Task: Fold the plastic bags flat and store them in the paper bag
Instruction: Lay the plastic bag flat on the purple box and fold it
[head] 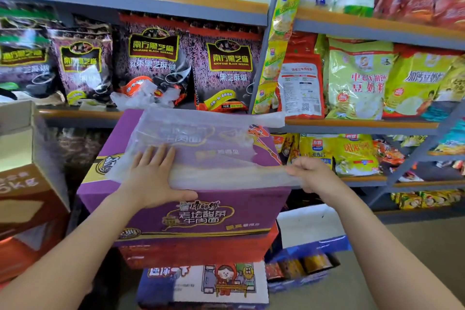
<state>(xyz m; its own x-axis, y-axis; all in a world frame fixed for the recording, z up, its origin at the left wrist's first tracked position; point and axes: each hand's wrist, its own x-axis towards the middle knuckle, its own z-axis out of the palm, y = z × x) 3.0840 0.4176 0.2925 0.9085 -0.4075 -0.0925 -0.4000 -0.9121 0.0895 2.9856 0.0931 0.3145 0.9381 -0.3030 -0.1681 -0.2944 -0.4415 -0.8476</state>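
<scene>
A clear plastic bag (201, 143) lies spread across the top of a purple noodle carton (201, 214). My left hand (153, 176) presses flat on the bag's near left part, fingers straight and thumb along the carton's front edge. My right hand (312, 173) pinches the bag's near right end and holds it taut over the carton's right corner. More crumpled clear plastic bags (146, 97) lie on the shelf behind the carton. No paper bag is in view.
Store shelves (151, 2) with packets of sesame powder and soy milk powder rise behind and to the right. The purple carton stands on stacked cartons (201, 282). An open cardboard box (22, 158) stands at the left. Bare floor (402, 241) shows at the lower right.
</scene>
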